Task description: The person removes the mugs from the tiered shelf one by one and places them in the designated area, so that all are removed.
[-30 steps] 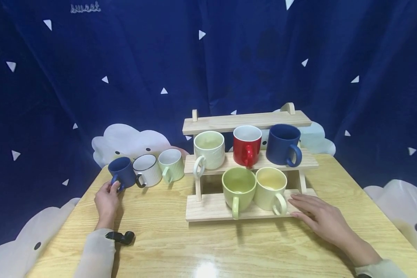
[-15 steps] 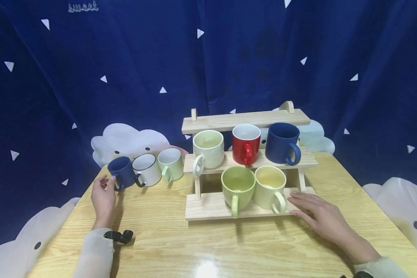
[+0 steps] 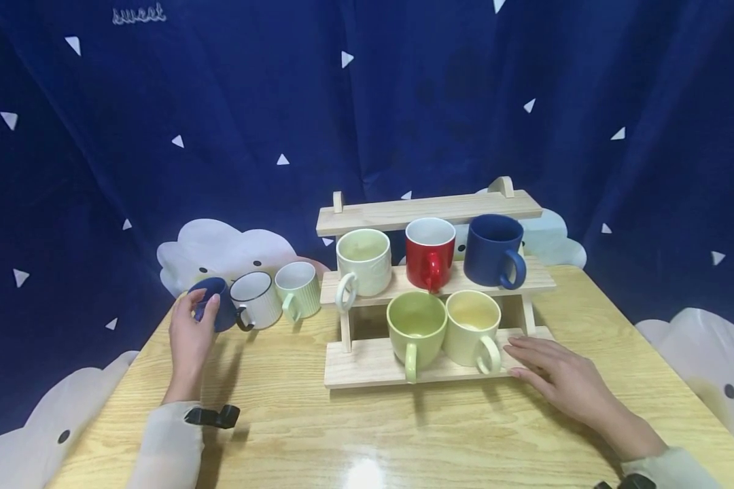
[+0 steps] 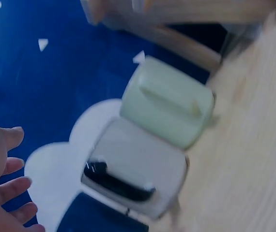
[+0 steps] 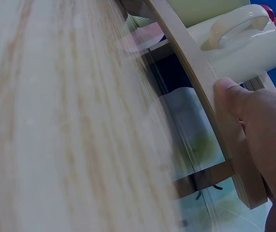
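In the head view my left hand [image 3: 191, 334] is raised in front of the small blue mug [image 3: 220, 314] at the table's left, partly covering it. In the left wrist view its fingers [image 4: 12, 191] are loosely spread with nothing between them, beside the blue mug [image 4: 97, 217]. A white ribbed mug [image 3: 258, 302] with black rim and handle and a pale green mug [image 3: 303, 299] stand to its right. My right hand [image 3: 565, 380] rests on the right end of the bottom board of the wooden rack [image 3: 367, 367], thumb at its front edge, near the cream mug [image 3: 467, 333].
On the rack's middle board stand a white mug [image 3: 370, 268], a red mug [image 3: 427, 261] and a large blue mug [image 3: 492, 251]. An olive-green mug [image 3: 416, 333] is beside the cream one on the bottom board. A dark blue curtain [image 3: 251, 102] hangs behind the table [image 3: 293, 435].
My left hand lets go of the small blue mug's handle, draws back slightly left, then rises in front of the mug. The right hand keeps its place on the rack.
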Demonstrator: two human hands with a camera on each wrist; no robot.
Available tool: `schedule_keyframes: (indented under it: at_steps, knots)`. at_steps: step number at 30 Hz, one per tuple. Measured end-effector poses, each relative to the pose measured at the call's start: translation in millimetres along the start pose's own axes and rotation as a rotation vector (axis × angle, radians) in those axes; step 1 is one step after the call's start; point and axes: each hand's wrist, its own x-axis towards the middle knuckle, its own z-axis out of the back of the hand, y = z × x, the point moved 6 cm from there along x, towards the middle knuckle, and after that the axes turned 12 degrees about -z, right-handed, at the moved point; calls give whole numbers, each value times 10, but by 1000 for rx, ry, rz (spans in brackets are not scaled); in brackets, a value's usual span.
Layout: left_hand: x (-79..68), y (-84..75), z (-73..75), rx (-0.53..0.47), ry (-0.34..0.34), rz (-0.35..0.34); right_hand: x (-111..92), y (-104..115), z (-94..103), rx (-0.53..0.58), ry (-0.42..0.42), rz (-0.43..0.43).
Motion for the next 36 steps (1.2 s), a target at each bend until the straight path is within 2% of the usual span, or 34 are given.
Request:
schedule_keyframes:
  at_steps: [6, 12, 18, 21, 25, 30, 33, 36]
  knots:
    - [-9, -260, -105, -72, 88, -12, 2, -1, 3, -8, -6, -2]
    - [-35, -526, -202, -147, 190, -75, 8, 3, 14, -7, -6, -4]
    - [-113, -771, -269, -188, 296, -109, -4, 4, 13, -10, -10, 2]
    - [-155, -897, -301, -227, 341, -139, -11, 2, 6, -12, -13, 5]
    - [-191, -1059, -343, -274, 369, -206, -10, 6, -10, -17, -14, 10]
    - [-212, -1252, -444, -211, 405, -295, -19, 16, -9, -19, -17, 7]
    - [-233, -1346, -544, -140, 448, -329, -17, 20, -2, -17, -22, 7]
    - [-255, -1446, -637, -110, 473, -357, -9, 19, 1, -15, -26, 9]
